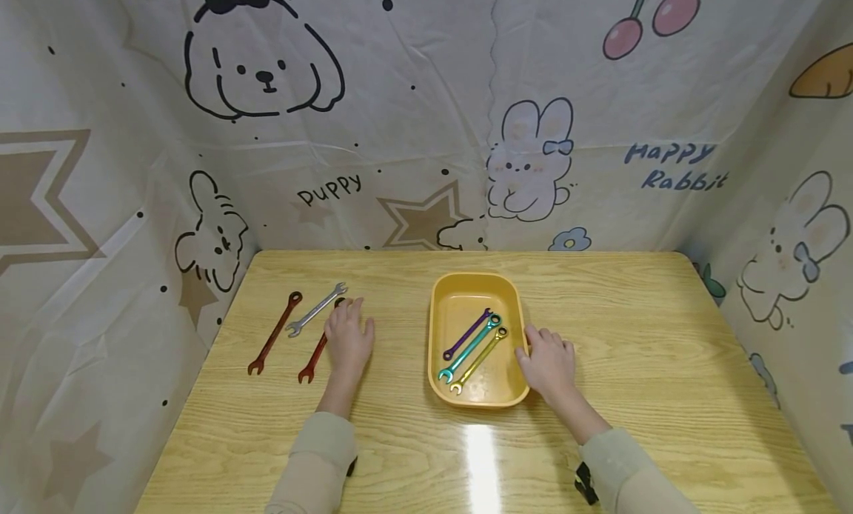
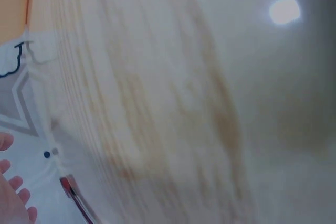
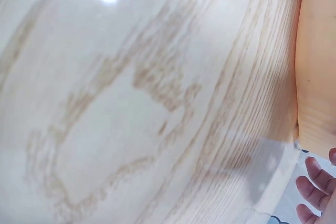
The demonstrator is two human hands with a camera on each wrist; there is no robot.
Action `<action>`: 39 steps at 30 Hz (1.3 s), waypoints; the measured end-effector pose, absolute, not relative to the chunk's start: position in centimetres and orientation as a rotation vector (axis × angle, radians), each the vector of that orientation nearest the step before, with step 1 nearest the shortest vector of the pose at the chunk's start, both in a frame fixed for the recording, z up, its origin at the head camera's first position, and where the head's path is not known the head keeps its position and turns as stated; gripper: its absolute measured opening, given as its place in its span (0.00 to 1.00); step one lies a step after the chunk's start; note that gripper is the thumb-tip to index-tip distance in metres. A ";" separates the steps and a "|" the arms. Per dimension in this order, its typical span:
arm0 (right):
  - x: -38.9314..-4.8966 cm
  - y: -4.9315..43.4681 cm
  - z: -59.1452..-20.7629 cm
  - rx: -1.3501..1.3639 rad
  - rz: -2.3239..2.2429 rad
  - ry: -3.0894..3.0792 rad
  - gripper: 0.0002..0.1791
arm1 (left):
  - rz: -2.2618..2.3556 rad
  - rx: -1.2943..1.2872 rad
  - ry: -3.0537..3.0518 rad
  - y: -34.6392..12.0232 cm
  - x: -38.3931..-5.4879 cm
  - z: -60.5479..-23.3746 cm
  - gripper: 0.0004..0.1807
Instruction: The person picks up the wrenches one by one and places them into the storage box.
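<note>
My left hand (image 1: 348, 340) is over the upper part of a red combination wrench (image 1: 313, 367), hiding much of its shank. Its fingers look loose; the left wrist view shows them apart from a red wrench (image 2: 66, 184). To its left lie a silver wrench (image 1: 316, 312) and another red wrench (image 1: 273, 335). My right hand (image 1: 552, 362) is at the right rim of a yellow tray (image 1: 478, 403), fingers relaxed; whether they press the rim is unclear. Inside the tray, a purple wrench (image 1: 466, 336), a teal wrench (image 1: 469, 351) and a yellow wrench (image 1: 478, 361) lie side by side, slanted.
Everything lies on a light wood-grain table (image 1: 640, 336). Cloth printed with cartoon animals (image 1: 529, 166) hangs behind the table and along both sides. A bright light reflection falls on the tabletop in front of the tray.
</note>
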State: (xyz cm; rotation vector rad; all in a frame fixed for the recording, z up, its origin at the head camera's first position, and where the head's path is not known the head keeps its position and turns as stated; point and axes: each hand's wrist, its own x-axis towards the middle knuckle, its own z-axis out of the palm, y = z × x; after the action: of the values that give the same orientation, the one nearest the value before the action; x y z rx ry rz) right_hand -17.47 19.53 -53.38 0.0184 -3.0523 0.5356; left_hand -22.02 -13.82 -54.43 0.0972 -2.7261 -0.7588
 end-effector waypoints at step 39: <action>-17.6 19.6 -53.8 0.023 0.551 -3.053 0.21 | -0.889 0.458 -2.680 -17.5 -22.9 -56.7 0.26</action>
State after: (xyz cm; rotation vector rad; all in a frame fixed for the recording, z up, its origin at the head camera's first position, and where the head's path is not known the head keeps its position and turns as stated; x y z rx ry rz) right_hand -17.57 19.64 -53.80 0.0227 -3.0528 0.5508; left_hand -22.88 -17.53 -56.75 0.4583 -2.6801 -0.8889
